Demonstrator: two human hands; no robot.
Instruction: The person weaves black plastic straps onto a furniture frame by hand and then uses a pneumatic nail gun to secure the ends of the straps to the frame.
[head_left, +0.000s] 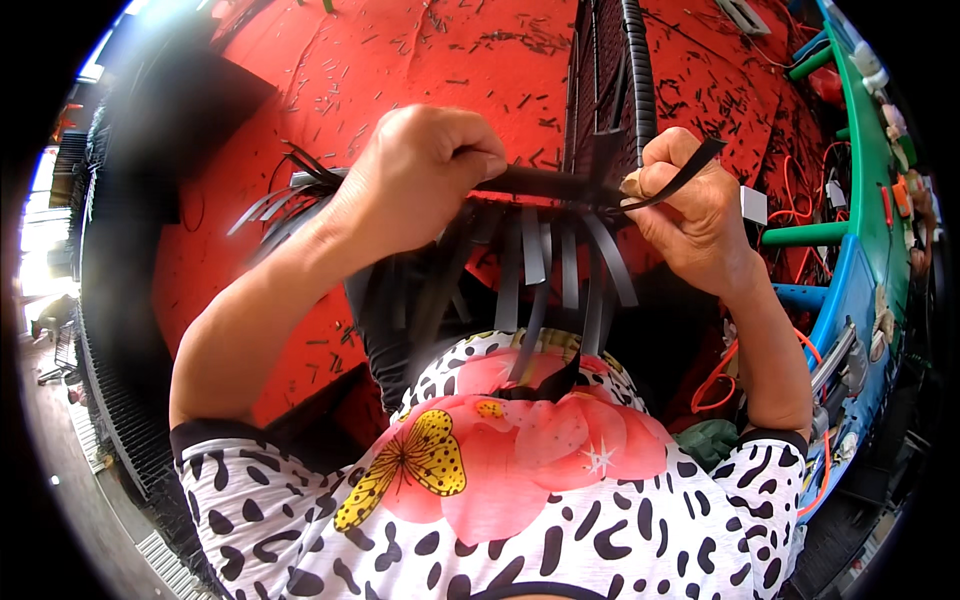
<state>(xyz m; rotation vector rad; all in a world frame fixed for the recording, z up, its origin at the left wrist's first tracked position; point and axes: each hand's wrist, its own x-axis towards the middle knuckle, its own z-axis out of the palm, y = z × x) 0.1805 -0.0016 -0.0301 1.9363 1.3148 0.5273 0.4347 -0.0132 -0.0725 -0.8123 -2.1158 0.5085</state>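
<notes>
A dark bar (545,183) lies across in front of me, with several flat black strips (567,265) hanging from it over my lap. My left hand (425,175) is closed at the bar's left part, its thumb pressed to the curled fingers. What those fingers hold is hidden. At the right end of the bar, my right hand (690,205) pinches a flat black plastic strip (685,178), whose free end sticks up to the right. More loose strip ends (275,205) fan out left of my left wrist. Some of the strips are blurred.
Beyond the bar stands a black woven panel (608,85). The red floor covering (430,70) is strewn with short black offcuts. A green and blue rack (855,150) with tools and bits stands at right, with orange cords (797,205) beside it. Dark woven pieces (110,330) line the left.
</notes>
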